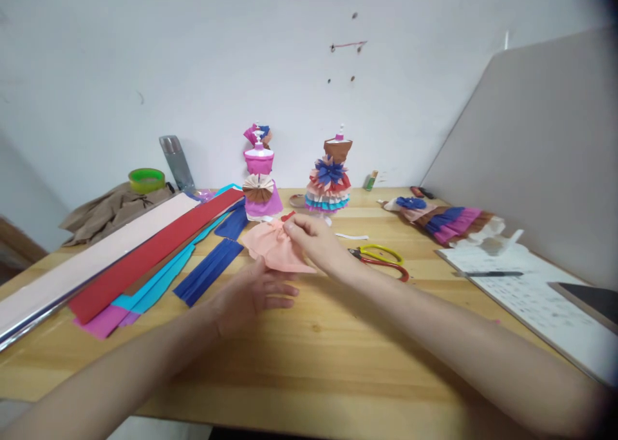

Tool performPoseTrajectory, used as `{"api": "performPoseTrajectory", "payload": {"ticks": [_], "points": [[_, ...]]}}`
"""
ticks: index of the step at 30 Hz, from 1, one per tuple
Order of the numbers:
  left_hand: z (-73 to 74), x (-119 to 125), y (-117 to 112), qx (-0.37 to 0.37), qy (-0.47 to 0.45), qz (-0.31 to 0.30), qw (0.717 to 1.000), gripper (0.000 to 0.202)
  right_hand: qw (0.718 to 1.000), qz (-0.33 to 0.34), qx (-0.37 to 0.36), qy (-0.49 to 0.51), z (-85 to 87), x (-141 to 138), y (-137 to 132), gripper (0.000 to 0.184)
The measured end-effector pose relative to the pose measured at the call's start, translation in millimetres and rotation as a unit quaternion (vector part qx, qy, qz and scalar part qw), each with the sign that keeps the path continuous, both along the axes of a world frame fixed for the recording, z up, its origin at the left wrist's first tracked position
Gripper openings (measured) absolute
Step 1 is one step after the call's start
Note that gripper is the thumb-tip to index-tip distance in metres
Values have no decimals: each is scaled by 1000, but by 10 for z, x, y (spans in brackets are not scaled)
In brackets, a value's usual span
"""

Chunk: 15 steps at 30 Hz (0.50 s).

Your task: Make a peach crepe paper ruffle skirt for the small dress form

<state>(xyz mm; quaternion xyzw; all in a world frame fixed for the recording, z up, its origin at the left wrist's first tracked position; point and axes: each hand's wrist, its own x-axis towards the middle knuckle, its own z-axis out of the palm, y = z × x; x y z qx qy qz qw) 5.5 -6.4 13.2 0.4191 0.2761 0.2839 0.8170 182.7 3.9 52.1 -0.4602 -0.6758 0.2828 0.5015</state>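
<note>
A piece of peach crepe paper [275,250], gathered at its top and flaring like a small skirt, is held above the table. My right hand [319,241] pinches its gathered top between thumb and fingers, with a bit of red beside the grip. Below the paper's lower edge, my left hand [255,293] is open with its fingers stretched out. Its thumb reaches the hem; whether it presses there I cannot tell. Just behind stand a small dress form in pink [261,163] with a folded fan at the waist and another in a ruffled, layered skirt [328,192].
Crepe strips in red [159,253], blue [210,269] and other colours lie at left, near green tape [146,180] and a bottle [176,163]. Scissors [386,259] lie right of my hands. Farther right are a paper dress [447,224] and a board [526,305] with a pen.
</note>
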Motion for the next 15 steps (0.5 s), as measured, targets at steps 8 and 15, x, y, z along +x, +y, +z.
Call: {"api": "performPoseTrajectory", "payload": {"ticks": [8, 15], "points": [[16, -11, -31, 49, 43, 67, 996, 32, 1000, -11, 20, -7, -129, -204, 99, 25], [-72, 3, 19, 129, 151, 125, 972, 30, 985, 48, -94, 136, -108, -78, 142, 41]]}}
